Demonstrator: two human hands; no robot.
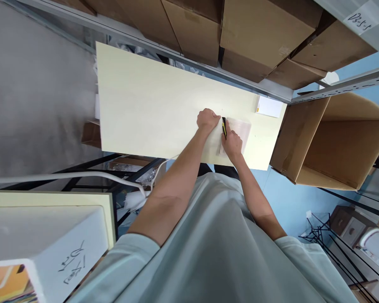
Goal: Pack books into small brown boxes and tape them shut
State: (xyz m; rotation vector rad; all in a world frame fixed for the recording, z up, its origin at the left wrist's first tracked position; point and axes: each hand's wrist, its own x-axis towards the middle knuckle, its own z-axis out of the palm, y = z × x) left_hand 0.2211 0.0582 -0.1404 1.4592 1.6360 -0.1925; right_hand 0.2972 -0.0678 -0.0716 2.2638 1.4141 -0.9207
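My right hand [233, 144] grips a yellow and black utility knife [224, 127], its index finger stretched along the handle. The knife's far end points away from me over the pale tabletop [151, 101]. Partly under my right hand lies a flat, pale pinkish packet [241, 129] that looks wrapped in clear film. Just left of the knife, my left hand [207, 119] is closed with its thumb toward the knife's far end. Whatever its fingers hold, if anything, is too small to make out.
A small white box [269, 107] sits at the table's far right corner. Beyond the table stands a shelf with several cardboard boxes [255, 33]. An open carton [334, 143] is at the right. At lower left, a white bin [72, 248] stands near a white cable [97, 174].
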